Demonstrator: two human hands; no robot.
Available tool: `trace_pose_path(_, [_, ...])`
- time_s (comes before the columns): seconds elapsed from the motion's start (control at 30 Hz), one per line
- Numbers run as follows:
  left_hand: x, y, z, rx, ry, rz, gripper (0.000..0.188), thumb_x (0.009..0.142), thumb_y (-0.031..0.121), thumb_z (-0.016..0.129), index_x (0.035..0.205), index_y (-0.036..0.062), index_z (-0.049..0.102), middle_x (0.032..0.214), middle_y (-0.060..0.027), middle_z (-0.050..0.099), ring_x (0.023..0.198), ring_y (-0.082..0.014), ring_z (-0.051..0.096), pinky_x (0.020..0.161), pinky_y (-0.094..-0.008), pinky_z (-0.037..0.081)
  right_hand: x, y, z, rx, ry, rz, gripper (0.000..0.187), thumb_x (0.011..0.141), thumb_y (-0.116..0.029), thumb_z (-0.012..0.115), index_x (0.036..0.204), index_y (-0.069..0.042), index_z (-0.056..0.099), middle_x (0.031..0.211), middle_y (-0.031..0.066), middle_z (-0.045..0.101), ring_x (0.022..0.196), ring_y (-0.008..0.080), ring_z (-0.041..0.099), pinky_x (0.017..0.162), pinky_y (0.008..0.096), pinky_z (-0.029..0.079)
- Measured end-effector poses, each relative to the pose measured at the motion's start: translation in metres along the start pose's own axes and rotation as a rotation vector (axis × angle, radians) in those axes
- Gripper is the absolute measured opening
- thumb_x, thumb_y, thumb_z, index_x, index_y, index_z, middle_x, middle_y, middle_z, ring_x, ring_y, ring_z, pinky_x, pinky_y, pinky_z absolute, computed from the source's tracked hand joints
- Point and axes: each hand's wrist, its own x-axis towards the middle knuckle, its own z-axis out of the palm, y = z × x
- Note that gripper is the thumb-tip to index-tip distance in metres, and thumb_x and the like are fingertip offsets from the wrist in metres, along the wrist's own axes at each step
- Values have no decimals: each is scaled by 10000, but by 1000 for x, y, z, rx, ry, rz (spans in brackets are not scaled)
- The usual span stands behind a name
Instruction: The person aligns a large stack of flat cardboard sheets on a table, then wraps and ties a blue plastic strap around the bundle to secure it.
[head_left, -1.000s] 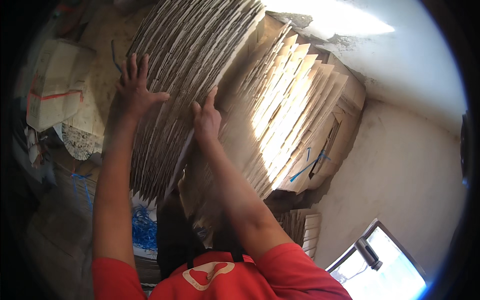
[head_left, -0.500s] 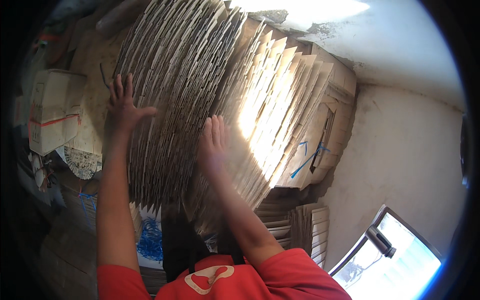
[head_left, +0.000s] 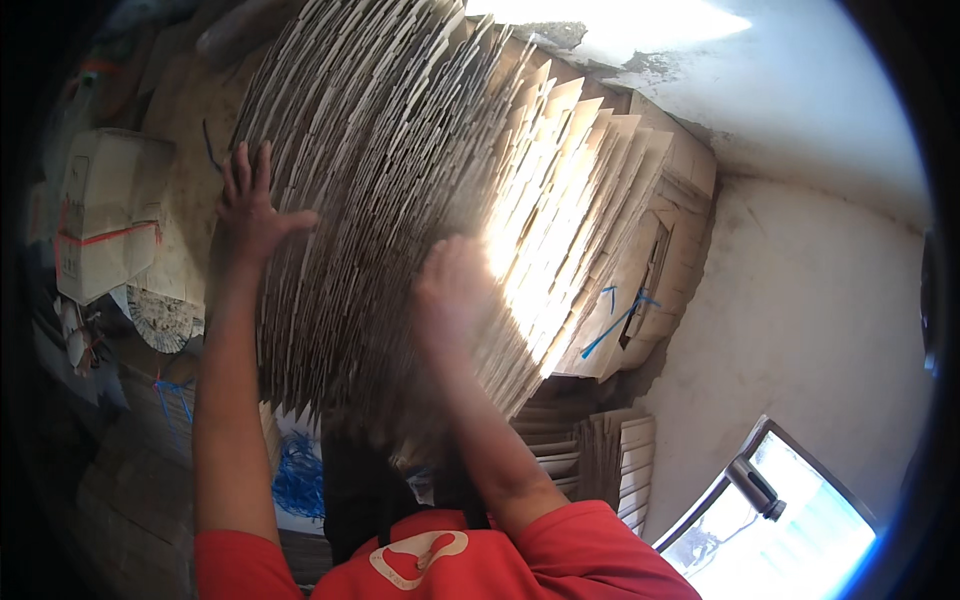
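A long row of flat cardboard sheets point(head_left: 350, 190), set on edge and packed close, fills the middle of the view. My left hand point(head_left: 256, 208) lies at the row's left side, fingers spread and thumb stretched over the sheet edges. Farther right, my right hand point(head_left: 455, 290) is on or just over the sheets, smeared by motion, so its fingers do not show clearly. Beyond it the sheets on the right point(head_left: 575, 200) stand more fanned apart, in bright sunlight.
At the left is a white carton point(head_left: 105, 215) with a red strap. Blue string point(head_left: 300, 475) lies heaped below the row. More stacked cardboard point(head_left: 620, 460) stands at the lower right, near a wall point(head_left: 800, 290) and a bright window point(head_left: 775, 520). Blue ties point(head_left: 615, 325) hang at the right end.
My right hand has moved a little to the right across the sheets, and the sheets near it have shifted right. My left hand has stayed nearly in place.
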Motion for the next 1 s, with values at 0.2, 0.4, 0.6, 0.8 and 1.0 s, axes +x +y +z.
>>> trace_pose_path(0.2, [1,0,8,-17,41,15,1318,446,763,720,1543,242,207,1603,-141,145,1439,-451,177,988,-725,269,22,-37,63,108,127,-64,598,859,-30,501,1397,154,316,1462,333,348,1339,497,375,1088,492,363])
trace_pose_path(0.4, [-2,-7,7,1,26,-17,1315,447,748,729,1543,242,208,1604,-138,140,1442,-451,167,1001,-728,245,17,-15,41,639,-45,79,679,908,-121,521,1522,-249,262,1471,326,335,1191,464,539,883,443,534])
trace_pose_path(0.6, [0,-7,9,-12,60,13,1324,436,752,726,1543,243,208,1606,-136,137,1444,-450,161,998,-732,241,2,46,39,957,117,120,455,987,-132,512,1428,-52,436,1414,213,489,1336,337,450,1103,374,366])
trace_pose_path(0.8, [3,-5,9,-3,37,2,1316,446,772,707,1542,238,212,1602,-140,149,1439,-453,171,989,-730,257,-4,63,78,529,126,199,501,946,-129,570,1414,-11,434,1347,221,538,1235,342,538,1025,375,448])
trace_pose_path(1.0, [-1,-6,2,-3,0,-19,1266,510,647,799,1539,224,196,1594,-148,145,1448,-450,146,1026,-698,257,1,43,31,578,70,67,690,864,-155,679,1463,-40,356,1378,178,516,1201,331,556,980,390,474])
